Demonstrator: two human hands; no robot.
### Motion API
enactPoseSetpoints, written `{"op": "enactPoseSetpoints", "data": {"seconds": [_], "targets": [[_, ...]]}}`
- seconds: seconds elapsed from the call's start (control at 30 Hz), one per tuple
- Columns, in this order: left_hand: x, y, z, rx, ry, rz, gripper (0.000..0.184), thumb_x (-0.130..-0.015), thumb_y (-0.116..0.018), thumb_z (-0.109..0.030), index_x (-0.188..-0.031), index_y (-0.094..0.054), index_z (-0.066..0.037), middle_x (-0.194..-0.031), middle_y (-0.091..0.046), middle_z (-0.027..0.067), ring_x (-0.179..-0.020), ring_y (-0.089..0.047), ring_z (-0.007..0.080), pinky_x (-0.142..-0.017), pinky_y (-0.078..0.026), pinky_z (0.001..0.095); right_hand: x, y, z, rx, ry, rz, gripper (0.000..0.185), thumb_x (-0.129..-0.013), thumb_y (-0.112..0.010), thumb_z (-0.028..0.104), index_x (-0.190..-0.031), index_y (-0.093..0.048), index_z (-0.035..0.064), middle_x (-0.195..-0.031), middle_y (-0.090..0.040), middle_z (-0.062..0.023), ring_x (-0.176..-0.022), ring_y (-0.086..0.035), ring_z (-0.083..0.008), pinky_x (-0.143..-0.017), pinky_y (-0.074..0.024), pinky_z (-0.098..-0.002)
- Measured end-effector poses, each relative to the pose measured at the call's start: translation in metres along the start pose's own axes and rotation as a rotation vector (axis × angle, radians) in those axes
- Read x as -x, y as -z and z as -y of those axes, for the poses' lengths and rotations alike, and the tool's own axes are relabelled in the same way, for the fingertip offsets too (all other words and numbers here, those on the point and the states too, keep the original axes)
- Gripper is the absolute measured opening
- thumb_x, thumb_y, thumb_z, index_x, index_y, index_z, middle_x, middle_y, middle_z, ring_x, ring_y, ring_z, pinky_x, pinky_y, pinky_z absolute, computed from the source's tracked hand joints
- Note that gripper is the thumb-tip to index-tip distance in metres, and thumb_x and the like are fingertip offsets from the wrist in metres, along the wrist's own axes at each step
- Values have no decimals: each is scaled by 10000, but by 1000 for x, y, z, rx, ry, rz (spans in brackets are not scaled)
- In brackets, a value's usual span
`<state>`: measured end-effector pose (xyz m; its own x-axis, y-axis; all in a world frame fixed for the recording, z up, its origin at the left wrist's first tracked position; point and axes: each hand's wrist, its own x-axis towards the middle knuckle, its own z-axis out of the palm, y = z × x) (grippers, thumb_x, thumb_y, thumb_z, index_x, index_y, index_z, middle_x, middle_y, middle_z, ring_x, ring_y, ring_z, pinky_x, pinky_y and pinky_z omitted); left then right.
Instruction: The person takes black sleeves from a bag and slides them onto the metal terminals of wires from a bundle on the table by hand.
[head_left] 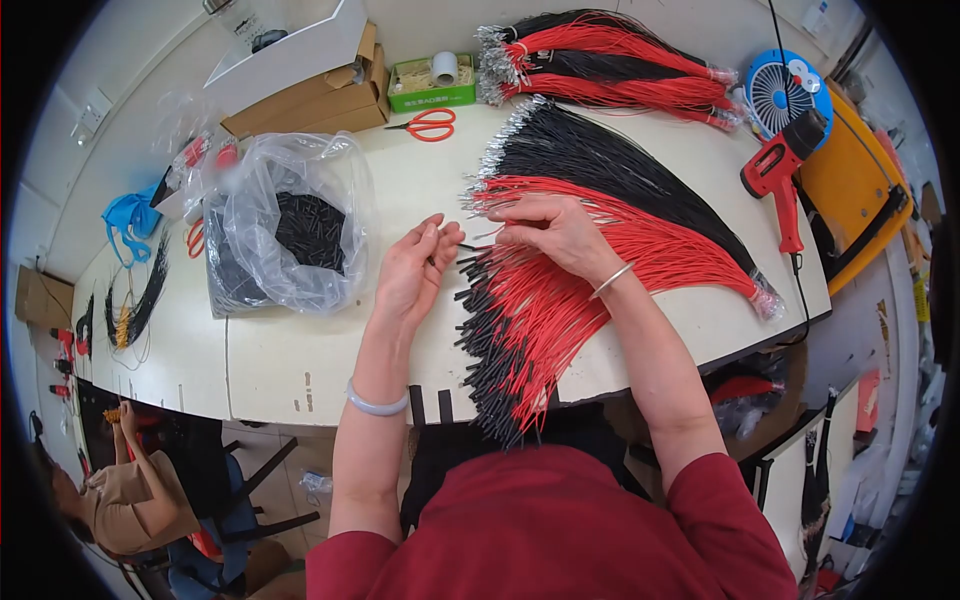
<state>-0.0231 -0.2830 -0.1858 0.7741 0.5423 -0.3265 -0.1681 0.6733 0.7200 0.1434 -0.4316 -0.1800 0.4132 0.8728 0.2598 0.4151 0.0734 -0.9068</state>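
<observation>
Head view: left of centre, an open clear bag [245,235] of short black tubes [312,230] sits on the worktop [340,370]. Beside it, the left hand [408,272] has curled fingers gripping a small dark piece [431,261]. At centre, the right hand [555,235] pinches a thin wire tip [487,235] over fanned red wires [640,245]; black wires [610,160] spread above them, left of a red heat gun [778,168].

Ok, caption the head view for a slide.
Left hand and right hand at a fan of red and black wires, beside bagged black pieces.
</observation>
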Motion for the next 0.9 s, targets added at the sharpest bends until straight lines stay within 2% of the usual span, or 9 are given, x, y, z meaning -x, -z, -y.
{"op": "enactPoseSetpoints", "data": {"seconds": [0.27,0.43,0.6,0.77,0.9], "targets": [[1,2,14,-127,11,257,299,-1046,-456,-84,-1321,-476,32,-1066,-614,128,-700,-519,75,-540,-401,171,1,-8,-2,120,96,-28,159,-877,-705,139,-980,-758,29,-886,-640,-65,-667,-536,-170,-610,-439,-292],[0,0,15,-208,-24,172,279,-1042,-486,-100,-1299,-521,2,-1038,-621,108,-674,-487,51,-515,-366,163,2,-11,10,182,21,-62,142,-891,-711,120,-991,-752,27,-812,-578,-35,-683,-492,-136,-603,-392,-263],[1,-2,16,-246,-79,183,248,-1026,-527,-97,-1253,-567,-4,-1000,-623,83,-672,-475,43,-513,-369,166,2,-15,9,210,29,-123,139,-892,-711,129,-976,-752,26,-782,-548,-29,-665,-474,-130,-581,-375,-261],[5,-8,15,-213,-83,177,255,-1028,-535,-95,-1256,-572,13,-988,-599,69,-667,-456,40,-510,-351,157,3,-16,2,283,111,-117,190,-891,-690,226,-937,-757,55,-792,-578,-33,-620,-494,-168,-565,-408,-300],[3,-5,17,-253,-91,155,239,-1022,-553,-107,-1227,-585,11,-975,-600,60,-663,-452,38,-508,-348,157,2,-15,0,242,31,-133,195,-887,-688,229,-927,-748,47,-793,-580,-34,-621,-492,-169,-567,-408,-300]]}}
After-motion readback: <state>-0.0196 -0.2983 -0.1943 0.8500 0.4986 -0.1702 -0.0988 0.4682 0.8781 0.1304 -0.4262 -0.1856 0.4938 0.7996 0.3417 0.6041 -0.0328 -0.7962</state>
